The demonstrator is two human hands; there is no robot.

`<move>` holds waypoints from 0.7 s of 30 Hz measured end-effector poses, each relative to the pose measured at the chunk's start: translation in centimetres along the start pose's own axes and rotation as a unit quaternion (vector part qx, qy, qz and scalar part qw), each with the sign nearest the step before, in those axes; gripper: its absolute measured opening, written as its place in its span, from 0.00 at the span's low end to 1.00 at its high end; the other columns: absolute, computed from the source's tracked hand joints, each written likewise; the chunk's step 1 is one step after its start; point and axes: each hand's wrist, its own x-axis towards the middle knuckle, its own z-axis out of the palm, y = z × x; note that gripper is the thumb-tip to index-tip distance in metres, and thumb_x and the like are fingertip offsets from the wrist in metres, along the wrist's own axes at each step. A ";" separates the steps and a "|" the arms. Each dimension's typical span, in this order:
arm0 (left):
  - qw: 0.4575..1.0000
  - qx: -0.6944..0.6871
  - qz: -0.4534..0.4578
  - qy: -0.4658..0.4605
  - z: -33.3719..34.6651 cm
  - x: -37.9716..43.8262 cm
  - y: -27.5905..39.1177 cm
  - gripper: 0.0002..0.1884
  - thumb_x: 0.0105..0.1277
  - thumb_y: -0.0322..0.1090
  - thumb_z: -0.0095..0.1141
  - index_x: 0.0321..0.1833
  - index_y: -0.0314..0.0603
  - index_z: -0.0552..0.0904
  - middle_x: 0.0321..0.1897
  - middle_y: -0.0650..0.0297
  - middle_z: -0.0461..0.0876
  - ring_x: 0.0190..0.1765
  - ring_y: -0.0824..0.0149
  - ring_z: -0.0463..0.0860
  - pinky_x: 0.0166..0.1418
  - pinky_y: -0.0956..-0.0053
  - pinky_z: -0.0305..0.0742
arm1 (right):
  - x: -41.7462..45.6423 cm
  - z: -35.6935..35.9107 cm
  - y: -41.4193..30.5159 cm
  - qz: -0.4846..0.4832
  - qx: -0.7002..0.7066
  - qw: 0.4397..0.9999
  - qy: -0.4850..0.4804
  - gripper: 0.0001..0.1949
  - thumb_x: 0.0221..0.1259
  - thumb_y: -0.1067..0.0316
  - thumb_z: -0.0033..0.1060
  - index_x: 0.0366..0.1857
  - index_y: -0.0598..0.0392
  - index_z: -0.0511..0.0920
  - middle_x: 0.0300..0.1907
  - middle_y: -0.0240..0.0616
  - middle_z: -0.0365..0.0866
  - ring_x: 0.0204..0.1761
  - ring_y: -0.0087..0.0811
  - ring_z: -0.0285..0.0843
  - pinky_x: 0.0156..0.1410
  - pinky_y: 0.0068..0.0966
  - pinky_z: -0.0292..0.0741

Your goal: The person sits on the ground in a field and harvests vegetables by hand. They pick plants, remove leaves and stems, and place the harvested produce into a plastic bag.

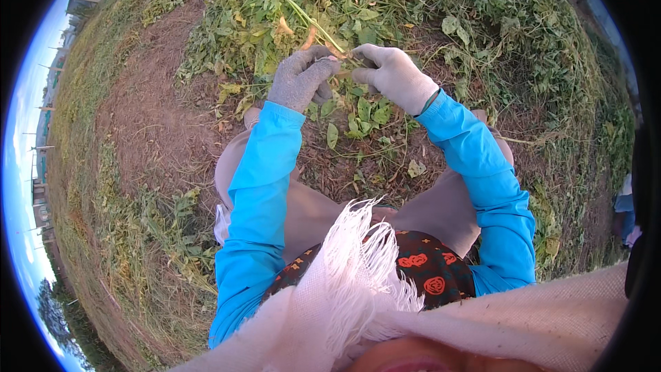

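My left hand [303, 76], in a grey knit glove, pinches at the lower end of a bean plant's green stem [312, 20], around its dry tan pods [309, 38]. A small pinkish spot shows at its thumb tip; I cannot tell whether it is a bean or bare skin. My right hand [395, 75], in a paler glove, has thumb and fingers closed on the stem's near end. The stem slants up and left from between the hands. Exactly which part each set of fingertips grips is partly hidden. Loose green leaves [367, 116] lie on the ground below.
A large heap of pulled bean plants [480, 15] spreads ahead and to the right. Bare brown soil [160, 82] runs along the left, with more cut plants [170, 222] nearer. My bent knees flank the spot. Another person's blue clothing [625, 204] shows at far right.
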 end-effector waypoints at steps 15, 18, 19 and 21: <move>1.000 -0.011 0.016 0.024 1.6 0.9 -2.4 0.10 0.66 0.32 0.54 0.44 0.34 0.84 0.24 0.64 0.81 0.21 0.73 0.77 0.25 0.77 0.71 | -0.2 -0.5 1.6 -0.080 -0.190 0.977 0.054 0.25 0.59 0.49 0.68 0.55 0.53 0.79 0.50 0.47 0.80 0.53 0.50 0.80 0.57 0.38 0.77; 0.994 0.086 0.059 0.039 2.4 0.4 -2.0 0.10 0.64 0.34 0.58 0.40 0.33 0.85 0.27 0.59 0.83 0.25 0.69 0.81 0.30 0.72 0.74 | -0.7 -1.5 0.4 -0.052 -0.098 0.994 -0.004 0.40 0.58 0.33 0.63 0.61 0.62 0.75 0.54 0.52 0.81 0.58 0.46 0.80 0.62 0.35 0.76; 0.988 0.120 0.089 0.031 2.4 0.3 -2.2 0.10 0.63 0.35 0.60 0.40 0.34 0.85 0.27 0.58 0.83 0.27 0.66 0.82 0.32 0.71 0.75 | -0.7 -1.6 0.2 -0.049 -0.049 0.998 -0.009 0.39 0.59 0.34 0.63 0.61 0.62 0.75 0.53 0.52 0.81 0.57 0.45 0.80 0.61 0.35 0.76; 0.969 0.206 0.137 0.019 2.6 0.0 -2.4 0.12 0.62 0.37 0.62 0.42 0.35 0.85 0.28 0.55 0.84 0.31 0.60 0.84 0.36 0.67 0.76 | -0.5 -1.7 0.1 -0.039 0.051 0.998 -0.017 0.39 0.59 0.35 0.64 0.61 0.63 0.75 0.52 0.52 0.83 0.57 0.44 0.81 0.60 0.35 0.77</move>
